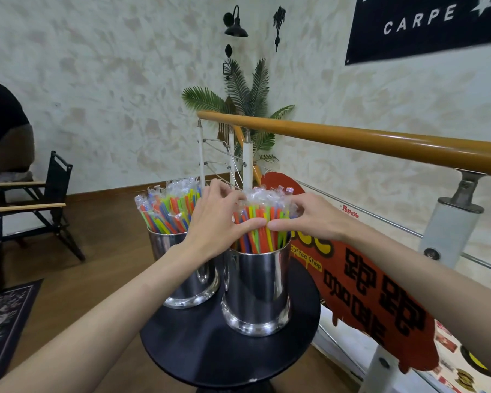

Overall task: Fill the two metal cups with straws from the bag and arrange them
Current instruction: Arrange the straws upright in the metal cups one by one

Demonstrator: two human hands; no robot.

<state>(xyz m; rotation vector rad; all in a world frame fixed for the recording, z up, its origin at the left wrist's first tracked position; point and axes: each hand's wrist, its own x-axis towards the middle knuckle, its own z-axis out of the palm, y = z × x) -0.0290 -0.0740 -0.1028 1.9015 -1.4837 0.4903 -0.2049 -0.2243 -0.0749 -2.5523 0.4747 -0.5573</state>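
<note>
**Two hands around the straws in the near cup**

Left hand [216,222] and right hand [309,219] wrap around one bunch of straws [262,225]. The fingers curl round the back of the bunch. The two thumbs lie across the front, and their tips nearly meet in the middle.

These straws stand in the near metal cup [257,293]. Their long sides run up and down, and they lean out a little at the top. They are orange, green, yellow and purple. Each one has a clear wrapper that sticks up above the hands.

A second metal cup [187,273] stands just beside the first, to the left and a bit farther back. It is full of more straws [167,208]. Those point up too, but fan out to the left.

Both cups stand upright on a small round black tabletop [210,353]. To the right is an orange handrail [380,143] with a red sign [374,302] below it. A folding chair [40,205] stands at the left.
</note>
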